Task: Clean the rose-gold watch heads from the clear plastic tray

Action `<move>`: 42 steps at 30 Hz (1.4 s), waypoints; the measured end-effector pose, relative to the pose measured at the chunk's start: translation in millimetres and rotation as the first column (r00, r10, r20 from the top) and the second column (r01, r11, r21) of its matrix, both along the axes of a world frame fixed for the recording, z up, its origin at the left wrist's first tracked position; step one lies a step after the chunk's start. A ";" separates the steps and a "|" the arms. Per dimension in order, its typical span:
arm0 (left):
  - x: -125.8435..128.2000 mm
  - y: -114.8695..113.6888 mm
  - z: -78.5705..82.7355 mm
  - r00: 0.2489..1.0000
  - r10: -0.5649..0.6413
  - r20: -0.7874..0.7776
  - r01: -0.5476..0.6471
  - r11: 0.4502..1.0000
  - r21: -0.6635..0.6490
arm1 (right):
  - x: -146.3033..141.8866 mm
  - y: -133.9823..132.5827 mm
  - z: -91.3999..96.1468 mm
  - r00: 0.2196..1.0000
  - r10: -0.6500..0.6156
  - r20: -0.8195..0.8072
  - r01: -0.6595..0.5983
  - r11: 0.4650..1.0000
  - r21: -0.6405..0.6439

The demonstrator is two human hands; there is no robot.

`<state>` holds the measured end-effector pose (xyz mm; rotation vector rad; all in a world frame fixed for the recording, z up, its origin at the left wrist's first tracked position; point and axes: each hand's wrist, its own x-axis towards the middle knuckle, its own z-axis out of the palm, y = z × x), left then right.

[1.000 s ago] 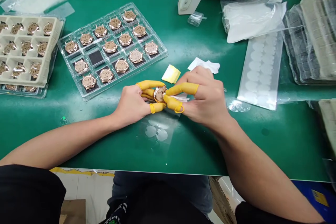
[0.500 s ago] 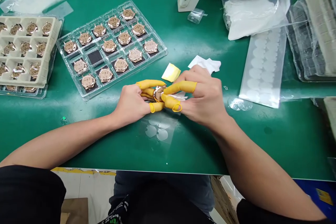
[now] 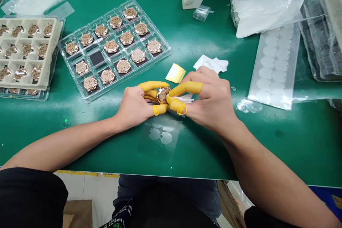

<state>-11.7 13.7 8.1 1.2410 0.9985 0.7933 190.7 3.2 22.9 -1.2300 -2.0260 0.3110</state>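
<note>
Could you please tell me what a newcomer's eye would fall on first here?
Probably the yellow finger covers on the left hand and right hand, which meet at a gold-coloured watch case mid-picture. Next, perhaps, the clear tray up and to the left, with rows of similar cases and one dark pad fully exposed among them.

The watch case (image 3: 161,96) is rose gold with dark markings. The finger cots (image 3: 189,87) are yellow, the table (image 3: 107,156) green, the sleeves (image 3: 32,196) black.
</note>
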 end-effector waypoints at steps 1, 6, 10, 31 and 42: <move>-0.1 -0.2 0.2 1.000 -0.003 0.001 0.003 1.000 0.004 | 0.4 0.2 -0.4 1.000 0.012 -0.002 -0.012 1.000 0.008; -0.3 -1.2 1.6 1.000 0.006 -0.016 -0.006 1.000 0.013 | 1.0 1.0 -1.0 1.000 0.007 0.001 -0.007 1.000 -0.003; -0.4 -1.3 1.5 1.000 0.004 -0.014 -0.003 1.000 0.012 | -0.1 0.9 -1.0 1.000 0.005 -0.011 -0.005 1.000 -0.006; -0.3 1.1 0.5 1.000 0.000 0.025 0.001 1.000 -0.007 | 7.1 7.4 -13.5 0.981 0.148 -0.129 -0.146 0.989 0.021; 0.0 -0.7 -0.9 0.999 0.041 0.020 -0.040 0.999 -0.021 | 2.2 9.7 -14.7 0.991 0.065 -0.118 -0.062 0.998 0.024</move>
